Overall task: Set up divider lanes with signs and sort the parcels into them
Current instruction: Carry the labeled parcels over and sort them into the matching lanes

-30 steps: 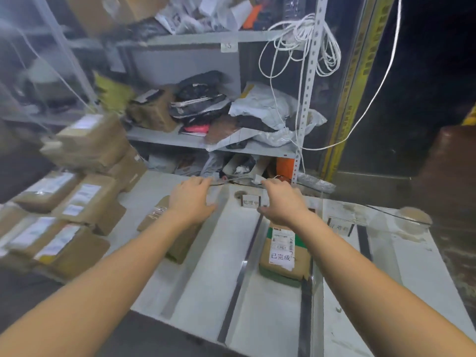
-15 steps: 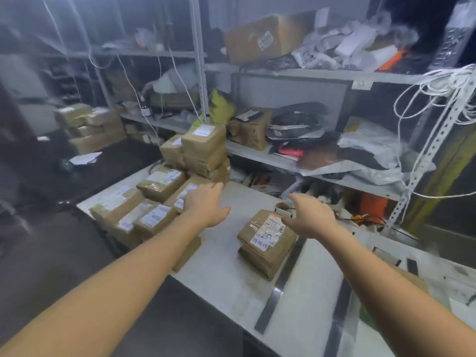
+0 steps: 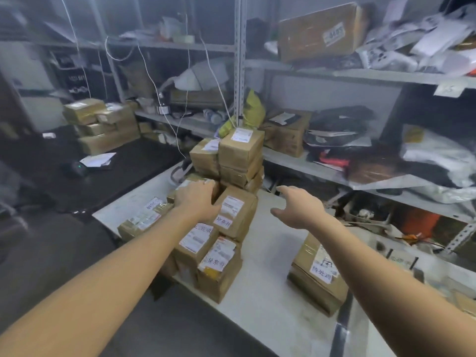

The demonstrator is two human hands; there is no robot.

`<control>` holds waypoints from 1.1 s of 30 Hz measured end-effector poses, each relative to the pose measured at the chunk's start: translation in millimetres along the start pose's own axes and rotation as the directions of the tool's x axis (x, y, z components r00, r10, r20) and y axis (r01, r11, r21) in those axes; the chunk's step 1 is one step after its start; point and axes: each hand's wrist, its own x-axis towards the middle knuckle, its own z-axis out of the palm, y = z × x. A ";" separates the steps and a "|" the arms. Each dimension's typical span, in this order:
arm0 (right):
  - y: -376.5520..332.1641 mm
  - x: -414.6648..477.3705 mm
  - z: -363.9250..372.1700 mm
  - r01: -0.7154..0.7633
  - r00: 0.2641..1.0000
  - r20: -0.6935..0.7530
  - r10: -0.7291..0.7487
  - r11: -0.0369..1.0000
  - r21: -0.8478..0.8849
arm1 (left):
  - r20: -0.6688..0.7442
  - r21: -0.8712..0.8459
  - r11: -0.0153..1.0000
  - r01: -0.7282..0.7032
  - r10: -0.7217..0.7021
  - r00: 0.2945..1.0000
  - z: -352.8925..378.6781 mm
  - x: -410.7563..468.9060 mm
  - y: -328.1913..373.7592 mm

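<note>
The fingers of the left hand (image 3: 198,202) lie stretched forward, palm down, over a brown box at the back of the parcel cluster (image 3: 206,243). They curl round nothing, and whether they press the cardboard or hang just above it I cannot tell. The right hand (image 3: 300,211) is spread wide in the air with the thumb out, holding nothing, near the tilted parcel (image 3: 237,212) that leans between the two hands. The step looks like taking the next parcel to sort, and this leaning one is the likely pick. The handwritten slip (image 3: 223,222) on its face should be read first, since that probably decides the lane. Both palms should then close on opposite sides and lift straight up, not drag, because it rests against its neighbours and the tall stack (image 3: 240,150) stands just behind it. A sideways pull could topple either. Further right on the white table (image 3: 260,300) a lone parcel (image 3: 318,274) lies beside a dark divider strip (image 3: 341,328); any lane signs there are too blurred to read.
</note>
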 end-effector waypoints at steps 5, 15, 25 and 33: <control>-21.3 80.0 19.2 0.030 0.999 0.014 -0.031 0.995 0.095 | 0.029 -0.088 0.995 0.039 -0.036 0.999 19.2 62.3 -32.4; -29.1 222.1 12.0 -0.062 0.994 -0.060 0.088 0.936 0.346 | 0.222 -0.716 0.661 0.226 -0.090 0.971 27.4 204.1 -60.8; -57.6 306.2 34.1 -0.300 0.936 0.019 0.351 0.771 0.562 | 0.255 -0.858 0.467 0.214 0.024 0.967 66.2 323.6 -68.6; -77.7 338.8 53.3 -0.391 0.829 0.153 0.538 0.363 0.846 | 0.198 -0.946 0.298 0.124 0.234 0.952 83.9 366.9 -48.6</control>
